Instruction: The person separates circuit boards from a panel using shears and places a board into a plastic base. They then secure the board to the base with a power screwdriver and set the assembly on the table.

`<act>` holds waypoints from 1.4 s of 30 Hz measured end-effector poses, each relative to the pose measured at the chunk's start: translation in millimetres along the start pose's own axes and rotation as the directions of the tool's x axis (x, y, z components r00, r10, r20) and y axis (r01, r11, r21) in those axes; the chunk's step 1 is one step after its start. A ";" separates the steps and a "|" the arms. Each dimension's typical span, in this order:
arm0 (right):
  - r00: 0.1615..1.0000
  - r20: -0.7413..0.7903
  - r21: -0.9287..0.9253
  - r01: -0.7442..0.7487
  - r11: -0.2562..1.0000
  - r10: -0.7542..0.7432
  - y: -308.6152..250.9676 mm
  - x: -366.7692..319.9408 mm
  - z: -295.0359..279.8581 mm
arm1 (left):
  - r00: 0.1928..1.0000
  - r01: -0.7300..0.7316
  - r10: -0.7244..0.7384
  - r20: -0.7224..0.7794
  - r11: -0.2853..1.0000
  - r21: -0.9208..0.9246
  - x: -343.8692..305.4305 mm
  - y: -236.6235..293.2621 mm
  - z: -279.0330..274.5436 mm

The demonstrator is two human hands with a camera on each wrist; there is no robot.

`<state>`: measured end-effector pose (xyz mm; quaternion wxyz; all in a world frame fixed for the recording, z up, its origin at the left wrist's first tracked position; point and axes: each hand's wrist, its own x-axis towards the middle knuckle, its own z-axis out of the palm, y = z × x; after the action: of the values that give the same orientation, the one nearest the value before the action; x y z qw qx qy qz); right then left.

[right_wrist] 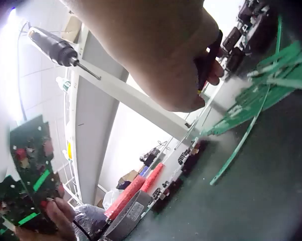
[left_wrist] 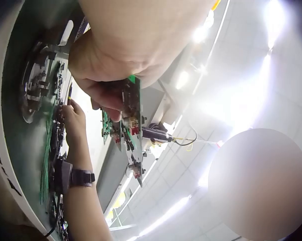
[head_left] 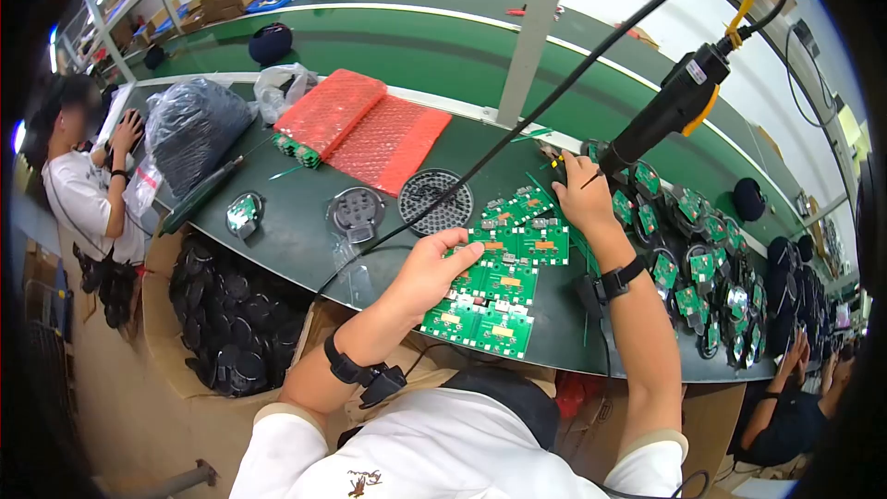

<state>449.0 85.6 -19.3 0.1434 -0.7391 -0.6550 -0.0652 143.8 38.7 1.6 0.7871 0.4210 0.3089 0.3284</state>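
Observation:
My left hand (head_left: 431, 275) pinches a panel of joined green circuit boards (head_left: 510, 286) by its left edge, thumb on top. In the left wrist view the panel (left_wrist: 133, 105) shows edge-on, with small parts along it. My right hand (head_left: 586, 198), beyond the panel's far right corner, grips a dark hand tool (right_wrist: 207, 63) with a yellow mark; I cannot tell its exact kind. Most of that tool is hidden by the fingers. Beside this hand, thin green strips (right_wrist: 271, 83) lie in a loose pile on the dark table.
A black electric screwdriver (head_left: 667, 111) hangs over the right side. Many round black housings with green boards (head_left: 693, 263) crowd the table's right. A round grey tray (head_left: 436, 201), red bubble wrap (head_left: 388, 139) and a loose unit (head_left: 244, 213) lie left. A carton (head_left: 166, 323) of black parts stands below.

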 end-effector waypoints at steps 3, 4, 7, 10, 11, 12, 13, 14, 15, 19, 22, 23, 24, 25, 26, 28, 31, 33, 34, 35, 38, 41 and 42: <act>0.981 -0.145 0.070 0.140 0.988 -0.128 4.2 8.1 17.0 | 0.999 -0.032 0.032 0.009 0.998 0.045 -0.3 -2.4 -6.1; 0.952 -0.264 0.080 0.184 0.980 -0.157 7.9 9.4 19.6 | 1.000 -0.028 0.027 0.008 0.999 0.041 -1.0 -1.2 -6.0; 0.948 -0.318 0.256 0.102 0.961 -0.016 -13.9 -6.8 -6.1 | 1.000 -0.011 0.011 -0.004 1.000 0.028 -1.6 -1.2 -7.1; 0.969 0.158 0.774 -0.242 0.585 0.192 -38.9 -45.8 -45.8 | 0.996 -0.088 0.090 -0.001 0.977 0.194 -2.5 3.2 -5.4; 0.931 0.343 0.849 -0.365 0.383 0.127 -45.2 -58.9 -59.1 | 0.996 -0.088 0.092 -0.012 0.977 0.192 0.0 2.0 -6.1; 0.930 0.349 0.848 -0.367 0.382 0.117 -48.7 -74.1 -64.0 | 0.993 -0.118 0.120 0.008 0.960 0.254 2.4 -1.3 -7.1; 0.881 0.470 0.872 -0.472 0.133 0.046 -51.1 -88.7 -67.1 | 0.989 -0.148 0.146 0.030 0.937 0.316 4.4 -3.5 -7.9; 0.824 0.564 0.816 -0.566 -0.114 -0.055 -52.8 -97.5 -66.9 | 0.987 -0.157 0.156 0.035 0.899 0.408 6.1 -3.6 -9.0; 0.821 0.567 0.814 -0.570 -0.114 -0.064 -53.9 -101.1 -64.1 | 0.987 -0.154 0.157 0.026 0.900 0.409 8.3 -8.8 -7.9; 0.873 0.487 0.861 -0.484 -0.158 -0.022 -46.4 -95.4 -42.4 | 0.993 -0.107 0.117 -0.029 0.967 0.233 12.9 -18.6 -10.8; 0.855 0.515 0.833 -0.487 -0.264 0.050 -45.4 -66.5 -38.7 | 0.991 -0.033 0.086 -0.102 0.897 0.441 6.7 -9.3 -12.6; 0.858 0.512 0.834 -0.483 -0.266 0.046 -49.4 -56.2 -35.7 | 0.996 -0.019 0.056 -0.071 0.896 0.445 3.3 -5.1 -12.4; 0.860 0.507 0.841 -0.478 -0.254 0.058 -55.7 -45.0 -30.6 | 0.999 -0.004 0.026 -0.043 0.893 0.450 -0.1 -1.1 -12.7; 0.862 0.502 0.847 -0.473 -0.242 0.068 -61.0 -33.8 -25.4 | 0.998 -0.005 0.031 -0.048 0.890 0.455 -4.0 1.5 -13.2; 0.863 0.503 0.848 -0.485 -0.213 0.038 -63.6 -22.9 -21.1 | 1.000 -0.009 0.007 0.007 0.910 0.414 -8.5 3.0 -13.5; 0.882 0.469 0.873 -0.456 -0.177 0.043 -68.4 -5.3 -10.2 | 0.992 -0.004 -0.042 0.122 0.936 0.352 -20.0 14.9 -14.6; 0.915 0.395 0.917 -0.388 -0.092 0.085 -74.5 2.0 -3.6 | 0.985 0.015 -0.061 0.164 0.964 0.266 -45.7 49.5 -30.9; 0.908 0.290 0.935 -0.336 0.112 0.304 -88.6 -10.9 -21.9 | 0.985 -0.157 0.134 0.111 0.958 0.240 -51.2 66.4 -70.6; 0.906 0.295 0.938 -0.335 0.086 0.304 -87.5 -16.9 -20.6 | 0.972 -0.232 0.233 0.017 0.956 0.178 -48.9 78.6 -83.0; 0.904 0.299 0.937 -0.338 0.085 0.304 -88.5 -24.7 -22.2 | 0.944 -0.310 0.321 -0.083 0.943 0.122 -42.0 91.0 -92.2; 0.888 0.456 0.889 -0.458 0.029 0.057 -101.6 -51.6 -40.4 | 0.824 -0.291 0.394 -0.406 0.911 0.294 21.3 99.1 -136.6; 0.858 0.511 0.860 -0.510 0.029 -0.052 -117.0 -71.5 -47.5 | 0.726 -0.139 0.393 -0.564 0.887 0.440 75.1 100.3 -134.9; 0.851 0.519 0.854 -0.519 0.016 -0.078 -120.0 -76.8 -48.6 | 0.724 -0.120 0.428 -0.541 0.850 0.513 111.2 85.6 -165.9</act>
<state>324.7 10.3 20.3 0.4688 -0.5241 -0.3999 0.5879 61.2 238.1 -23.0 0.4579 0.4936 0.5555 0.4879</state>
